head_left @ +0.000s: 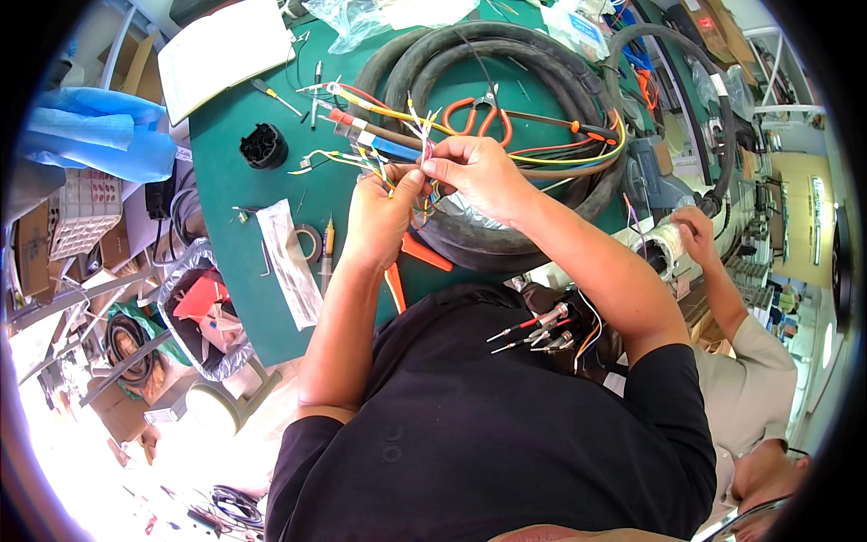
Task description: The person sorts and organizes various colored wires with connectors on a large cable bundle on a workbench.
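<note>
Thick cable (488, 256) with a matt, rubbery skin; thin wires (384, 111) in smooth plastic (bare metal at some tips, from where I stand); smooth tabletop (280, 185); crinkled, glossy plastic bag (354, 25); paper notebook (221, 59).

Thin coloured wires (424, 135) lost between fingertips of left hand (384, 212) and right hand (479, 172), pinch point covered. Black cable coil (402, 77) partly hidden behind right forearm (587, 257). Orange-handled tool (424, 254) shows handles only, head out of sight. Clear plastic bag (357, 23) cut by top edge. Co-worker (763, 361), lower right, clipped by dark rim. Floor (181, 452), lower left, washed out by glare; small items (149, 519) there unreadable.
</note>
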Available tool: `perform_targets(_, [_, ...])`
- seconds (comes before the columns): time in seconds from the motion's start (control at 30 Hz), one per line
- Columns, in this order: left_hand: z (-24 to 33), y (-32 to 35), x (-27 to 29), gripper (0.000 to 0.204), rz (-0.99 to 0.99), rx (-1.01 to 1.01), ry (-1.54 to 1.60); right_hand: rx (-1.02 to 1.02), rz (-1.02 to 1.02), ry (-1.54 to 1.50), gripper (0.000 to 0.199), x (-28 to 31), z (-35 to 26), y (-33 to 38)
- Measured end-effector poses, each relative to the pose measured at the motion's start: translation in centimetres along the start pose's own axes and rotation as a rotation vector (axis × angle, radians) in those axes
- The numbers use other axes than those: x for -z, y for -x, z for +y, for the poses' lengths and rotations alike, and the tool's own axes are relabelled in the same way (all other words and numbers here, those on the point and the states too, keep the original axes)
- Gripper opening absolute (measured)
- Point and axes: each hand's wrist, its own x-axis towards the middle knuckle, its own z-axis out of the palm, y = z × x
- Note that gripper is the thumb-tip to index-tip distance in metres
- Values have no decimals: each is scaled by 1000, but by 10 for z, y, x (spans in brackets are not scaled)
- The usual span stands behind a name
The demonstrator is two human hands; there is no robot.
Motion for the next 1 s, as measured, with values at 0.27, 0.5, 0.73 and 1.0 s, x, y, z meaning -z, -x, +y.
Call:
perform_targets(0.27, [-15,-2,-10,14,87,-129,5,-59,32,35,12,2,5,-3])
perform_targets(0.5, [-16,-3,-5,16,120,-83,78,-90,-5,-43,12,2,8,-2])
perform_targets(0.73, [-6,0,-9,15,95,-83,37,-15,0,-78,11,0,9,-4])
perform_targets(1.0, [-6,2,-13,12,141,-117,57,-26,-21,-166,11,-3,5,-2])
